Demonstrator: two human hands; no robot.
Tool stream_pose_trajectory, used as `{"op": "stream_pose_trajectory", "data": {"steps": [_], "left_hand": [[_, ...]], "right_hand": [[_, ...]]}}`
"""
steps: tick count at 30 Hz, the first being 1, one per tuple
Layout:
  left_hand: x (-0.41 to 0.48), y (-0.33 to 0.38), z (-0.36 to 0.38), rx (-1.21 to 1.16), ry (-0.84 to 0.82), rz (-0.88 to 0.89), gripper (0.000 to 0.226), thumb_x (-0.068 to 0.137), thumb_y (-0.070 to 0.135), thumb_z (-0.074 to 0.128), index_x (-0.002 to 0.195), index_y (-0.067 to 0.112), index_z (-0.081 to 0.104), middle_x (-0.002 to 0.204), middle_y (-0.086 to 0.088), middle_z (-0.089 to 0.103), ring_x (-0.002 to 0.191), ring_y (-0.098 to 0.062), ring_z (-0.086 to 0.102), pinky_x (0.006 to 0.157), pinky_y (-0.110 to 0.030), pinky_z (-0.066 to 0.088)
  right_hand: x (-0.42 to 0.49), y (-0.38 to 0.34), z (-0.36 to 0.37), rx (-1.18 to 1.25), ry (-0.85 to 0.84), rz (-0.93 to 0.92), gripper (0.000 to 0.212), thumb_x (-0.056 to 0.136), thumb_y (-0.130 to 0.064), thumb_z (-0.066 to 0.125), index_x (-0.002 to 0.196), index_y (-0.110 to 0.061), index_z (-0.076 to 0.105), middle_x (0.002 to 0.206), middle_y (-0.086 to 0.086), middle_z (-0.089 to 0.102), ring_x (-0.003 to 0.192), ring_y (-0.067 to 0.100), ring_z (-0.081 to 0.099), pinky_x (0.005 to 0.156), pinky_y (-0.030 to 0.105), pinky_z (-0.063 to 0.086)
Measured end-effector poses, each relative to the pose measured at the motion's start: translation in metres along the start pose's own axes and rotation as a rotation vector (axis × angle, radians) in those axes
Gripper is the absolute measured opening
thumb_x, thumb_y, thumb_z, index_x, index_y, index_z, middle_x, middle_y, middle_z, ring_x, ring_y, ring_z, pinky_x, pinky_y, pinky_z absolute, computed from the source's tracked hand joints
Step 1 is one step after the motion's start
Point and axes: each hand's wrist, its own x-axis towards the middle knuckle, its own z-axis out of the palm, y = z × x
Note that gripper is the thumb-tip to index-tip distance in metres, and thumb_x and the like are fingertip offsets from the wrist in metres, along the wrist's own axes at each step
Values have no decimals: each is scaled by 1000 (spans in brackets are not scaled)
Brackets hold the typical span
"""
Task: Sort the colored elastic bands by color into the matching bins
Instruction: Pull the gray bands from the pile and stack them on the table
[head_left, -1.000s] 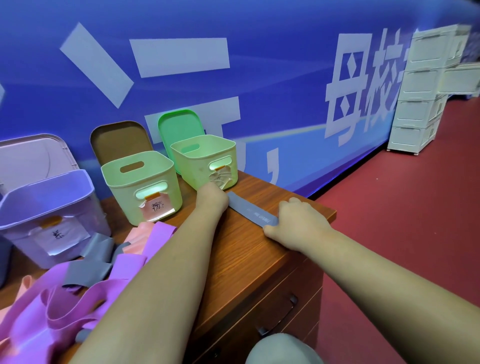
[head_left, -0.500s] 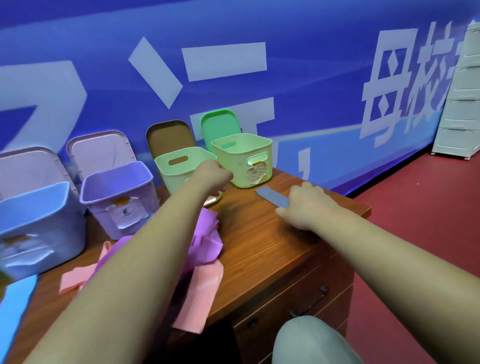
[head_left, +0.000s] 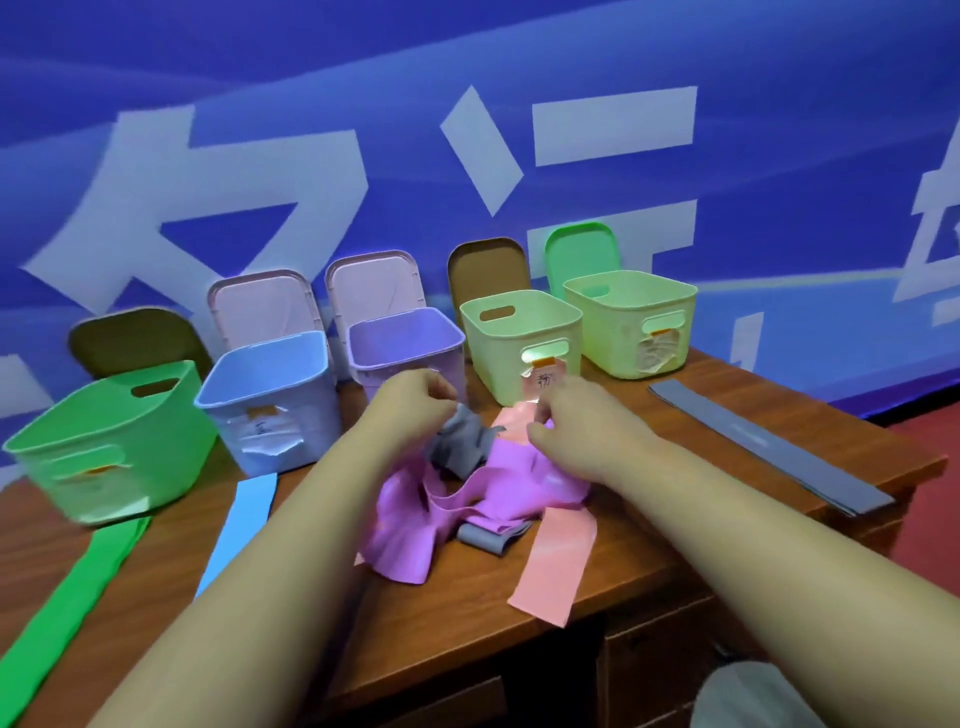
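A tangled heap of purple bands (head_left: 457, 509) lies mid-table with a crumpled grey band (head_left: 460, 441) on top and a pink band (head_left: 553, 558) trailing toward me. My left hand (head_left: 413, 405) pinches the grey band's upper edge. My right hand (head_left: 576, 428) has its fingers curled into the heap beside it, on pink and purple material. A flat grey band (head_left: 763, 441) lies alone at the right. Behind stand a green bin (head_left: 111, 441), a blue bin (head_left: 270, 384), a purple bin (head_left: 405, 343) and two pale yellow-green bins (head_left: 519, 338) (head_left: 631, 317).
A green band (head_left: 67, 597) and a blue band (head_left: 241, 519) lie flat at the left of the wooden desk (head_left: 623, 561). Lids lean against the blue wall behind the bins. The desk's right edge drops to red floor (head_left: 930, 519).
My view has swung left, bringing more bins into sight. Both hands left the flat grey band at the right and moved onto the heap; my left hand now pinches a crumpled grey band.
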Motion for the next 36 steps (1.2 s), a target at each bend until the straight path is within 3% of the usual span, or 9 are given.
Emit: {"op": "stream_pose_trajectory", "data": {"steps": [3, 5, 9, 13, 18, 22, 26, 31, 36], "left_hand": [[-13, -18, 8, 93, -139, 58, 28, 87, 19, 73, 114, 25, 77, 115, 6, 75, 104, -13, 68, 86, -25, 50], [-17, -27, 14, 147, -177, 78, 42, 86, 19, 76, 127, 22, 73, 124, 2, 72, 110, -15, 66, 92, -26, 49], [-21, -46, 16, 104, -191, 86, 57, 81, 27, 85, 135, 23, 67, 130, 1, 66, 116, -16, 63, 98, -27, 48], [-23, -56, 21, 119, -203, 161, 74, 77, 43, 87, 144, 43, 55, 129, 0, 59, 120, -14, 58, 104, -33, 47], [-20, -52, 26, 196, -161, 186, 47, 90, 45, 76, 135, 44, 62, 113, 1, 54, 107, -19, 59, 93, -32, 47], [-18, -51, 26, 86, -26, 185, 22, 100, 36, 65, 120, 37, 74, 112, 0, 52, 108, -18, 57, 101, -33, 45], [-15, -47, 23, 93, 201, 208, 23, 101, 37, 65, 119, 39, 77, 104, 0, 53, 109, -25, 52, 98, -40, 46], [-12, -18, 1, -8, 321, 204, 21, 102, 28, 66, 119, 28, 78, 100, 5, 57, 103, -19, 60, 89, -31, 45], [-6, 13, -30, -104, 441, 181, 20, 102, 23, 63, 113, 24, 80, 111, 0, 72, 106, -19, 63, 92, -31, 47]], "right_hand": [[11, -16, 16, 45, -7, -71, 18, 91, -35, 59, 78, -25, 67, 105, 10, 64, 99, 26, 57, 84, 34, 50], [15, -24, 25, 84, -18, -99, 17, 91, -31, 58, 89, -22, 72, 105, 10, 66, 102, 28, 61, 88, 41, 54], [18, -24, 49, 113, -46, -107, 28, 92, -33, 55, 112, -22, 71, 114, 4, 66, 113, 26, 60, 98, 42, 51], [14, -11, 73, 133, -50, -71, 28, 90, -40, 51, 104, -27, 71, 110, -2, 66, 107, 25, 62, 93, 45, 52], [17, -7, 81, 161, -12, -75, 24, 95, -36, 58, 112, -28, 72, 116, -4, 68, 109, 23, 62, 95, 45, 51], [18, -4, 84, 187, -24, -65, 22, 96, -34, 58, 111, -28, 73, 117, -7, 67, 110, 20, 60, 95, 42, 50], [18, -4, 83, 233, -17, -56, 22, 97, -32, 57, 112, -28, 72, 118, -10, 67, 110, 15, 59, 96, 37, 50], [13, -5, 78, 362, 47, -57, 16, 98, -26, 62, 110, -27, 71, 115, -14, 65, 108, 7, 61, 97, 30, 49], [9, -8, 66, 429, 195, -23, 12, 95, -29, 65, 106, -31, 68, 108, -12, 58, 101, 11, 60, 93, 41, 55]]}}
